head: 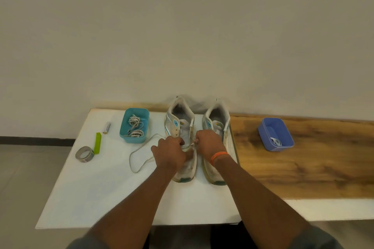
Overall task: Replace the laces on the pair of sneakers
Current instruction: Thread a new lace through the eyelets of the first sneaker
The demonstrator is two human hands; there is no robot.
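Two worn white sneakers with teal patches stand side by side on the white board, toes toward me. My left hand [169, 152] grips the left sneaker [182, 125] over its eyelet area, fingers curled on the lace. My right hand [208, 143], an orange band on its wrist, pinches the lace at that shoe's right eyelet row. A loose pale lace [139, 155] trails from the shoe in a loop to the left. The right sneaker [217, 121] stands untouched behind my right hand.
A teal tub [134, 127] holds bundled old laces. A blue tub [276, 134] on the wooden table [303, 163] holds a white lace. A roll of tape [85, 154], a green strip [98, 143] and a small white battery [106, 127] lie on the white board [91, 198].
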